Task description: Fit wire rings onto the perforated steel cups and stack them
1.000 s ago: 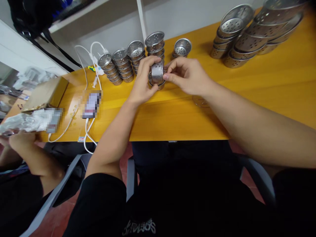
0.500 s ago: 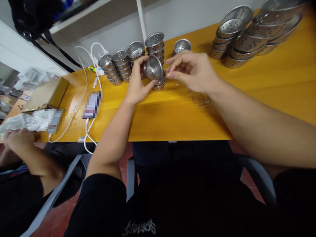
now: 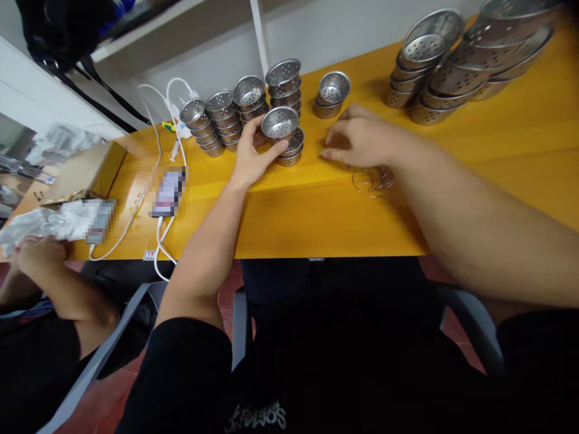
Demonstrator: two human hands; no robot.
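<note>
My left hand (image 3: 253,154) grips a perforated metal cup (image 3: 279,123) by its side, thumb in front and fingers behind. The cup is upright, its mouth facing up, just over a short stack of similar cups (image 3: 290,158). Whether it touches that stack cannot be made out. To the right, my right hand (image 3: 355,140) is low over the table, thumb and bent fingers apart, with nothing visible between them. Thin wire rings (image 3: 373,182) lie loose by its wrist, partly covered by the hand.
Stacks of perforated cups (image 3: 221,114) line the back left, and a short stack (image 3: 332,93) stands behind my right hand. Taller stacks (image 3: 425,60) rise at right. A phone (image 3: 168,191) with white cables lies left. A co-worker's hands (image 3: 40,256) are beside a plastic bag.
The cup in my left hand has turned from tilted to upright. My right hand has moved away from it, to the right and down toward the wire rings, and its fingers have parted.
</note>
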